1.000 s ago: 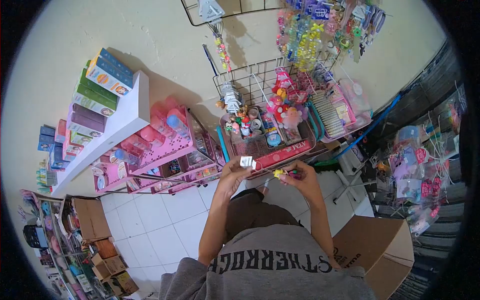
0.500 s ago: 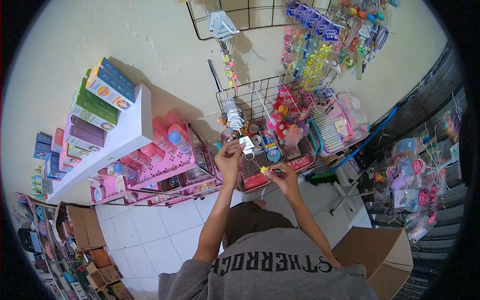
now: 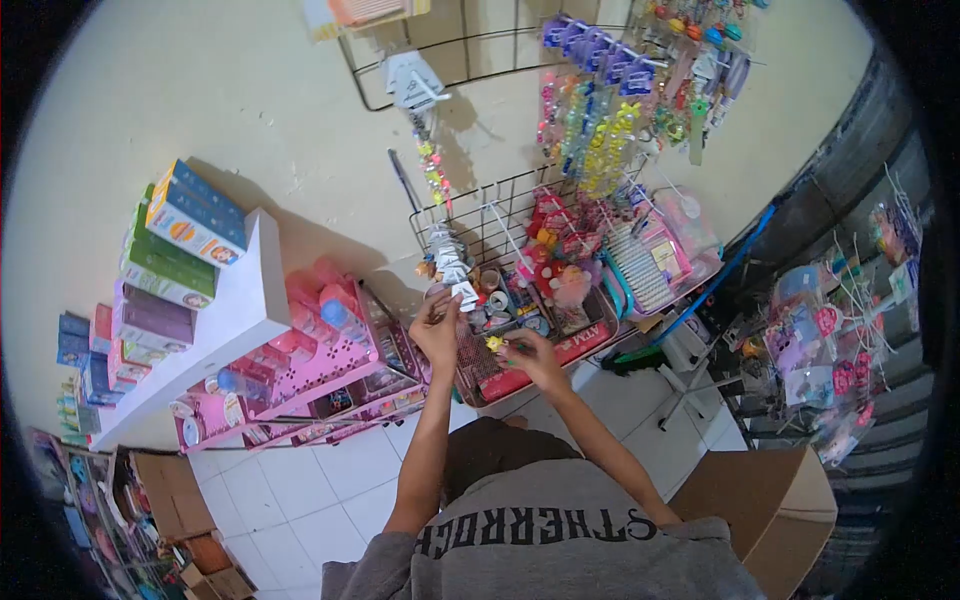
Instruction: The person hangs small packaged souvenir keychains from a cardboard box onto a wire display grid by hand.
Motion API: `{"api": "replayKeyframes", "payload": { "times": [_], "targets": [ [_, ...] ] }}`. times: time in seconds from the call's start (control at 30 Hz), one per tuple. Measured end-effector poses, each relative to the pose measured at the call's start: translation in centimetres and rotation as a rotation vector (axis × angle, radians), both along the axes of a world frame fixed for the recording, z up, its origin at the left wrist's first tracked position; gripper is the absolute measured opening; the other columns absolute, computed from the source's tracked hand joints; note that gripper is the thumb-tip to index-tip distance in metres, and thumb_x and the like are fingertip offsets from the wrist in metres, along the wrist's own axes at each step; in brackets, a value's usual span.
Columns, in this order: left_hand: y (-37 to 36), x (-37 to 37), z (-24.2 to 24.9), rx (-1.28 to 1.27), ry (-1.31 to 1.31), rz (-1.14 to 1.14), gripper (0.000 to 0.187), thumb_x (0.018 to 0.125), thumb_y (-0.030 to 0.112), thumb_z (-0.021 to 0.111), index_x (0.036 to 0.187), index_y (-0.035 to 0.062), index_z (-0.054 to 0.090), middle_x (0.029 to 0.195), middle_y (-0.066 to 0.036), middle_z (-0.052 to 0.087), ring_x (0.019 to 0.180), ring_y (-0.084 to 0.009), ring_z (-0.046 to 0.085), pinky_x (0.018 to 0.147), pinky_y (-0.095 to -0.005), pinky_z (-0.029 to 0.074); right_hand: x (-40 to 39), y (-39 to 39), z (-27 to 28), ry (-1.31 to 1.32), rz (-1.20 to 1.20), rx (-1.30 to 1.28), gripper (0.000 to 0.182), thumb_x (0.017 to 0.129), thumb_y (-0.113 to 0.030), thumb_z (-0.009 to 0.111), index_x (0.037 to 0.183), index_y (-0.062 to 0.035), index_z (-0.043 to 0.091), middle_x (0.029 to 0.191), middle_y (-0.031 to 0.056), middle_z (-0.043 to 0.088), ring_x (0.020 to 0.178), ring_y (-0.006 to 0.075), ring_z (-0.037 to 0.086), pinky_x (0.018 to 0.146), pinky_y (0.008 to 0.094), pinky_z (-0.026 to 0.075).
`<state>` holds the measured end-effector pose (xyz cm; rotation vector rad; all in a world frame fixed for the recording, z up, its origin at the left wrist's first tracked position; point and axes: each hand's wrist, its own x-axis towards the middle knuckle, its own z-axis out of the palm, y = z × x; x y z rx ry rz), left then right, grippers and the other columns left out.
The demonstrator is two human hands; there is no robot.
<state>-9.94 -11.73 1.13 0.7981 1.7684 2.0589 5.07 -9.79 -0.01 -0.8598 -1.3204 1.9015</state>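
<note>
My left hand (image 3: pixel 436 326) is closed, pinching the small white card (image 3: pixel 464 293) of a keychain. The yellow charm (image 3: pixel 495 343) of that keychain lies in the fingers of my right hand (image 3: pixel 537 361), which is closed on it. Just beyond my left hand, several similar white cards (image 3: pixel 446 250) hang in a row from a hook on the wire grid. Below both hands, a wire basket (image 3: pixel 470 376) holds red packs, small tins and other goods. The chain between card and charm is too small to make out.
On the left, a white shelf (image 3: pixel 262 290) of boxes stands above a pink rack (image 3: pixel 300 385) with bottles. Bead strands (image 3: pixel 610 140) hang from the upper grid (image 3: pixel 480 45). An open cardboard box (image 3: pixel 745 500) is at my right, near hanging plastic packs (image 3: pixel 825 350).
Both hands have moved slightly left with the keychain, and the card is now close to the hanging row. My view has shifted, so the shelves and grid appear lower.
</note>
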Motion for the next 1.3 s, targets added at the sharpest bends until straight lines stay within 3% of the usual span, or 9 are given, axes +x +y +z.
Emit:
{"api": "replayKeyframes", "payload": {
  "times": [0.13,0.23,0.43,0.6,0.67,0.8,0.97,1.1,1.3],
  "targets": [
    [2.0,-1.5,-1.2,0.044,0.005,0.045,0.014,0.067,0.001,0.059,0.08,-0.0027,0.055,0.069,-0.006,0.057,0.058,-0.0086,0.052,0.053,-0.0185,0.041,-2.0,1.8,-3.8,0.127,0.057,-0.24,0.029,0.073,-0.008,0.054,0.1,-0.0035,0.042,0.098,0.0097,0.047,0.091,0.0193,0.048,0.076,0.0314,0.042],
    [2.4,-1.6,-1.8,0.068,0.021,0.014,0.017,0.069,0.002,0.057,0.085,-0.0022,0.051,0.075,-0.006,0.054,0.062,-0.0086,0.05,0.057,-0.0185,0.041,-1.1,2.5,-3.1,-0.652,0.292,0.506,0.041,0.068,-0.016,0.056,0.104,-0.0008,0.041,0.094,0.0158,0.05,0.088,0.0258,0.049,0.076,0.0318,0.04],
    [-0.7,2.2,-6.4,-0.275,0.337,0.296,0.024,0.076,0.015,0.051,0.084,-0.002,0.037,0.081,-0.008,0.039,0.074,-0.0205,0.043,0.069,-0.0326,0.036,8.4,2.2,13.8,-0.905,0.725,0.907,0.039,0.067,-0.023,0.054,0.096,0.0009,0.044,0.086,0.0187,0.051,0.082,0.0327,0.049,0.072,0.0389,0.038],
    [-3.9,18.0,0.9,0.07,0.216,-0.726,0.024,0.076,0.018,0.052,0.085,0.0013,0.037,0.081,-0.008,0.04,0.075,-0.0194,0.04,0.068,-0.0299,0.034,22.1,-5.7,23.7,-1.156,0.151,0.838,0.027,0.062,-0.015,0.053,0.083,0.0002,0.049,0.078,0.0158,0.052,0.081,0.0268,0.051,0.069,0.0405,0.039],
    [-4.6,23.5,5.9,0.317,0.235,-1.036,0.025,0.075,0.019,0.052,0.085,0.0026,0.037,0.081,-0.008,0.039,0.075,-0.0181,0.039,0.068,-0.0286,0.033,26.2,-11.7,25.5,-1.653,-0.239,0.952,0.021,0.06,-0.012,0.052,0.078,-0.0005,0.05,0.077,0.0142,0.052,0.078,0.0248,0.052,0.067,0.0387,0.04],
    [-7.2,34.7,15.8,0.611,0.291,-1.485,0.027,0.072,0.019,0.054,0.087,0.0031,0.039,0.081,-0.007,0.04,0.076,-0.0169,0.04,0.069,-0.0281,0.033,34.1,-22.8,27.8,-1.799,-0.524,0.462,0.024,0.062,-0.009,0.052,0.083,0.001,0.051,0.08,0.0142,0.052,0.076,0.0268,0.053,0.068,0.0347,0.041],
    [-12.1,54.3,21.1,0.742,1.084,-1.82,0.022,0.07,0.017,0.054,0.085,0.0026,0.047,0.081,-0.014,0.053,0.074,-0.0276,0.05,0.066,-0.0349,0.038,44.4,-33.0,20.0,-1.532,-0.92,-0.146,0.023,0.067,-0.015,0.055,0.088,-0.0048,0.054,0.084,0.0132,0.054,0.077,0.0273,0.053,0.069,0.0342,0.042],
    [-15.5,67.0,10.4,0.168,1.671,-2.299,0.023,0.066,0.014,0.05,0.085,0.0023,0.053,0.084,-0.019,0.054,0.082,-0.0306,0.052,0.071,-0.0373,0.04,48.6,-35.9,4.9,-1.229,-0.907,-0.258,0.022,0.058,-0.01,0.057,0.08,-0.0082,0.059,0.076,0.0123,0.057,0.073,0.0264,0.055,0.066,0.0332,0.044],
    [-17.5,63.4,-3.2,0.038,2.514,-1.952,0.028,0.065,0.019,0.055,0.091,0.0079,0.056,0.097,-0.01,0.054,0.089,-0.0238,0.052,0.071,-0.0365,0.044,45.1,-36.6,-3.9,-1.176,-0.865,-0.396,0.036,0.047,-0.007,0.061,0.083,-0.0121,0.058,0.076,0.0124,0.057,0.075,0.0259,0.054,0.065,0.0342,0.044]
  ]
}}
